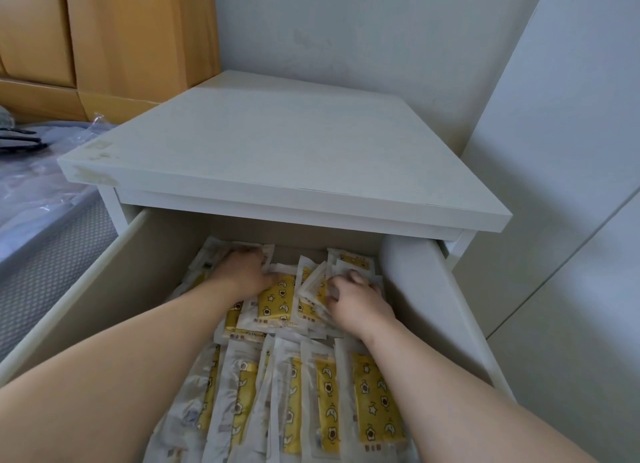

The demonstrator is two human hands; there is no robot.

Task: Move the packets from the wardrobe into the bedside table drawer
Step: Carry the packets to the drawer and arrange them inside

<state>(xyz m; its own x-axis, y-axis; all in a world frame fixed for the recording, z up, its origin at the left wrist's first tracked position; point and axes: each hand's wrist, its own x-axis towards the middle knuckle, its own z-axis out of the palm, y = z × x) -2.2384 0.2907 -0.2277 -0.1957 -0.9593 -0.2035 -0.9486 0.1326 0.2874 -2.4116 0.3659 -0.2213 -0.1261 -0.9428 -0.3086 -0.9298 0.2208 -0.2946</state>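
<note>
Your right hand was curled round a small sheaf of packets, fingers hooked over their edges, so the sheaf stood tilted instead of lying flat. I judge you held it that way to seat it in the gap just beyond your knuckles. Your left hand lay on the heap at about the same depth, to the left of that grip, with its fingers bent down over the packets beneath it. Whether it pinched any or only pressed on them, I could not tell. It probably steadied the loose pile so nothing slid while the other hand worked. Between the two hands a yellow-printed packet lay face up. Nearer you than either grip, under your forearms, an overlapping row of packets lay lengthwise, an arrangement that saved room. All of it sat inside the open drawer of the bedside table, whose top overhung the space just beyond your fingertips, so you had to reach in low beneath it. The drawer looked well filled and no packet showed outside it, but how many remained to be fetched I couldn't judge
</note>
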